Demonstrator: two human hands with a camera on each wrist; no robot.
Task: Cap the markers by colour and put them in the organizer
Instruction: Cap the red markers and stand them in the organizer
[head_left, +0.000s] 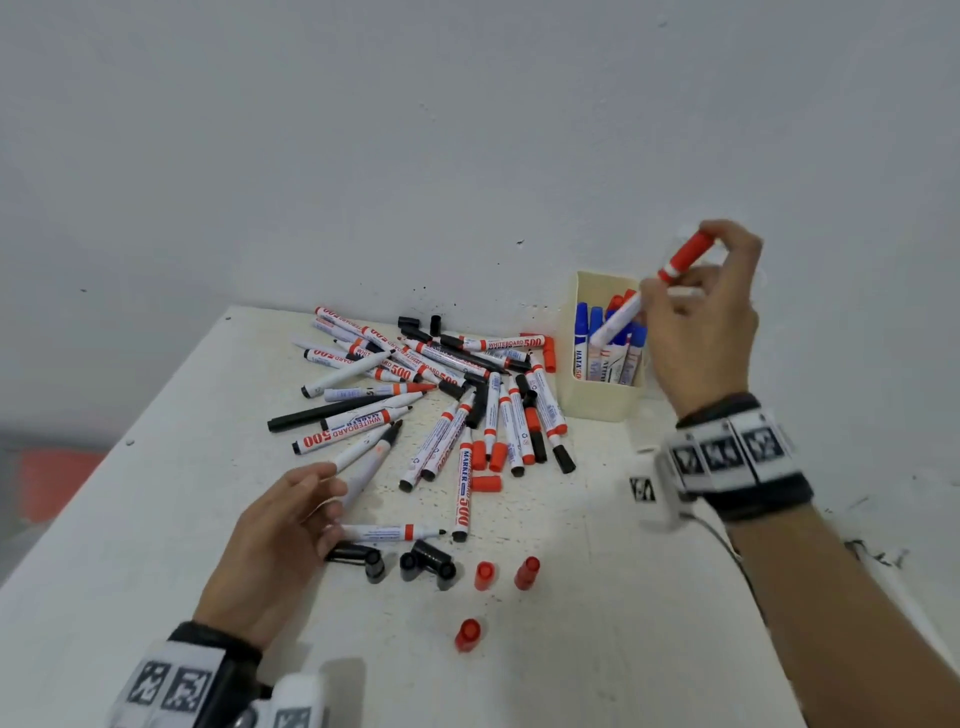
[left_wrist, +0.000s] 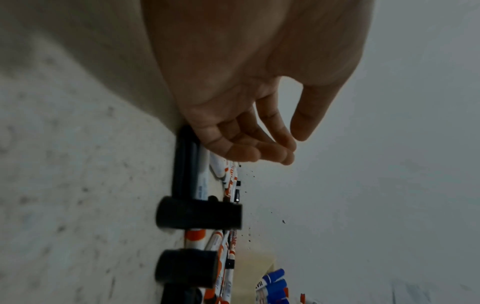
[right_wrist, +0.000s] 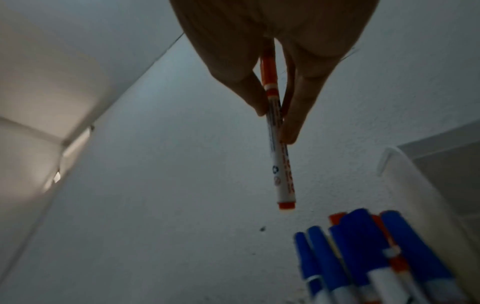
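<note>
My right hand (head_left: 698, 306) pinches a capped red marker (head_left: 641, 291) (right_wrist: 279, 156) by its barrel, cap end up, its tail just above the cream organizer (head_left: 597, 400). The organizer holds several blue-capped markers (right_wrist: 361, 244) and a few red ones. A pile of uncapped red and black markers (head_left: 441, 384) lies on the white table (head_left: 156, 519). My left hand (head_left: 291, 525) hovers low over the table beside the pile, fingers (left_wrist: 259, 152) relaxed and holding nothing. An uncapped marker (head_left: 389, 531) lies just by its fingertips.
Loose black caps (head_left: 426, 564) (left_wrist: 198, 215) and red caps (head_left: 527, 571) lie near the table's front. More caps sit among the pile. A white wall stands right behind the table and organizer. The table's left edge drops off near my left arm.
</note>
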